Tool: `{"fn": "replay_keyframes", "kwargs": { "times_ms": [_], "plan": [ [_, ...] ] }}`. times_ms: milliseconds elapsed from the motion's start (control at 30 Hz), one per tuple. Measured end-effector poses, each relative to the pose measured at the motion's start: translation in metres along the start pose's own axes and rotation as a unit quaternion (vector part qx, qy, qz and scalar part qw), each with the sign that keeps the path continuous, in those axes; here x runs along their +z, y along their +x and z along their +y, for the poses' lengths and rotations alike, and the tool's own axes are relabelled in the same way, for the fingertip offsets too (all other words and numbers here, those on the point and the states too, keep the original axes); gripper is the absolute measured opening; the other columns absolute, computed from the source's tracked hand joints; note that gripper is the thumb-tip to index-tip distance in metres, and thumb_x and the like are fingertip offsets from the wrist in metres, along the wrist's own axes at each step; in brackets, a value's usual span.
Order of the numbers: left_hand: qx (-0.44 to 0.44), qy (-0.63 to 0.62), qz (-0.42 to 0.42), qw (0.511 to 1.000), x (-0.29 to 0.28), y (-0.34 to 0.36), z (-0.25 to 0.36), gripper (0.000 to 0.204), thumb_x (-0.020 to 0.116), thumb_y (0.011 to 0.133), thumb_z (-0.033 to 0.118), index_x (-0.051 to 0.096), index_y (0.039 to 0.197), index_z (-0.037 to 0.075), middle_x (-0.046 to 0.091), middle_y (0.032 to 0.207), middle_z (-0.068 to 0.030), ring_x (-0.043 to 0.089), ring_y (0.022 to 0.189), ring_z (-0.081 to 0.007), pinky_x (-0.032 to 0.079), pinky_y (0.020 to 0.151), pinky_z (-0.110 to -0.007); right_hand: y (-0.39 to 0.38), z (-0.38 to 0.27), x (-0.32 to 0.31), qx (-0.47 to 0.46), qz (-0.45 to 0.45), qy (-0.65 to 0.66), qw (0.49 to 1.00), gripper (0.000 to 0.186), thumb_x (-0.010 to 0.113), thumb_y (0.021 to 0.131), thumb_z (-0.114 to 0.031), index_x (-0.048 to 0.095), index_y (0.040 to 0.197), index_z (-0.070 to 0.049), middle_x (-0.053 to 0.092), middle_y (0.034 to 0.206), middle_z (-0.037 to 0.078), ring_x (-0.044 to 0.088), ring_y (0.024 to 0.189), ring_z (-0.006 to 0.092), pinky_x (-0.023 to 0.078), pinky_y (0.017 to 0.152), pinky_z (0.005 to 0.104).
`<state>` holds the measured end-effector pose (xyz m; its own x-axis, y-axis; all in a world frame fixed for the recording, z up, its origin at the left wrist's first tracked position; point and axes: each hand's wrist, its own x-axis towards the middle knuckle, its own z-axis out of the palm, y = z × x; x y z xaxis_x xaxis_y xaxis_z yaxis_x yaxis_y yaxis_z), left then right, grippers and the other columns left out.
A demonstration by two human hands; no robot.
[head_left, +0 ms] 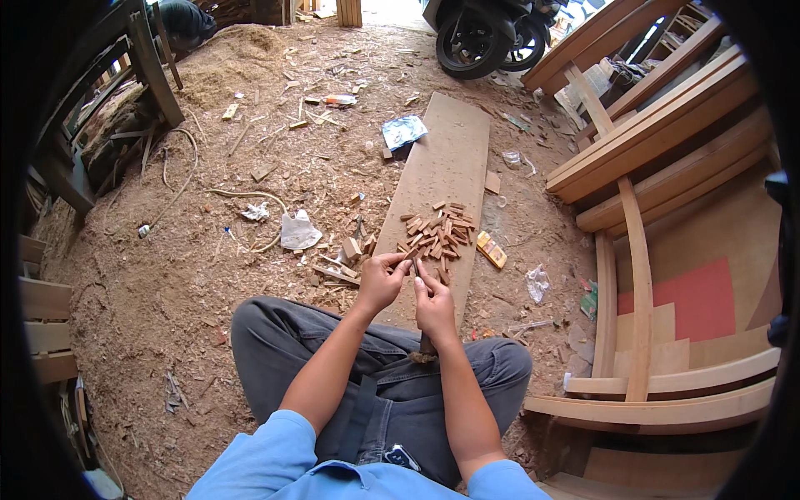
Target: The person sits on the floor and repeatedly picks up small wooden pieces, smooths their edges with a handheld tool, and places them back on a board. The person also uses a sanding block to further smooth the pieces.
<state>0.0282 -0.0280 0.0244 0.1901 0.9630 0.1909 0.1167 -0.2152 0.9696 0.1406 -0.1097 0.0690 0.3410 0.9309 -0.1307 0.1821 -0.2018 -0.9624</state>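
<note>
Sawdust point(167, 275) all round in the head view, and here, out in front of the bent legs point(275, 329), two hands sit close together. Left hand point(382, 282): thumb and fingertips pinching a small wooden piece point(411, 255), held up at the near side of the pile point(439, 232) of similar pieces on the long board point(447, 150). Right hand point(435, 308): fingers curled round what looks like a slim dark tool point(416, 265), its upper end right by that piece; whether the two touch is too small to tell. A handle-like end point(427, 343) shows below the palm, probably of the same tool. Now for the delicate part, and my call is this: pinch the wood well back, left thumb out of the edge's line, right thumb steering, strokes short and light. Heavy pressure looks the danger; something so small could twist in the pinch, with fingertips this near. Elbows low and wrists steady should give the finest control.
</note>
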Motion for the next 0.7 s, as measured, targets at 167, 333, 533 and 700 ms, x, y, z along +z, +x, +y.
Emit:
{"fn": "replay_keyframes", "kwargs": {
  "times_ms": [167, 333, 533, 700],
  "plan": [
    [0.007, 0.025, -0.022, 0.999, -0.009, 0.003, -0.010, 0.020, 0.068, 0.088, 0.007, 0.072, 0.104, -0.005, 0.074, 0.085, -0.0107, 0.068, 0.075, -0.0128, 0.053, 0.069, -0.027, 0.000, -0.001, 0.000, 0.000, -0.022, -0.018, 1.000, 0.038, 0.056, 0.099, -0.016, 0.058, 0.137, -0.008, 0.046, 0.064, -0.007, 0.036, 0.055, 0.0033, 0.032, 0.048, 0.0245],
    [-0.014, -0.023, -0.043, 0.999, -0.002, -0.001, -0.006, 0.020, 0.068, 0.088, 0.006, 0.072, 0.104, -0.005, 0.074, 0.087, -0.0110, 0.068, 0.077, -0.0132, 0.053, 0.070, -0.027, 0.004, 0.010, -0.005, -0.012, -0.018, 0.026, 0.999, 0.038, 0.055, 0.100, -0.015, 0.057, 0.137, -0.009, 0.047, 0.064, -0.007, 0.036, 0.055, 0.0034, 0.032, 0.048, 0.0248],
    [-0.004, -0.017, -0.013, 1.000, 0.014, -0.001, 0.010, 0.020, 0.069, 0.087, 0.008, 0.073, 0.102, -0.004, 0.075, 0.086, -0.0133, 0.069, 0.077, -0.0149, 0.054, 0.071, -0.029, 0.012, 0.023, 0.016, -0.019, 0.095, 0.061, 0.993, 0.040, 0.052, 0.102, -0.016, 0.053, 0.142, -0.009, 0.045, 0.065, -0.009, 0.033, 0.052, 0.0017, 0.028, 0.045, 0.0236],
    [-0.108, 0.092, -0.168, 0.976, 0.007, -0.025, 0.007, 0.021, 0.069, 0.089, 0.012, 0.073, 0.102, -0.004, 0.074, 0.083, -0.0114, 0.068, 0.073, -0.0139, 0.054, 0.070, -0.029, 0.044, -0.008, -0.052, 0.134, 0.353, 0.299, 0.876, 0.043, 0.045, 0.105, -0.023, 0.045, 0.146, -0.012, 0.048, 0.066, -0.001, 0.044, 0.046, 0.0060, 0.041, 0.041, 0.0241]
  ]
}}
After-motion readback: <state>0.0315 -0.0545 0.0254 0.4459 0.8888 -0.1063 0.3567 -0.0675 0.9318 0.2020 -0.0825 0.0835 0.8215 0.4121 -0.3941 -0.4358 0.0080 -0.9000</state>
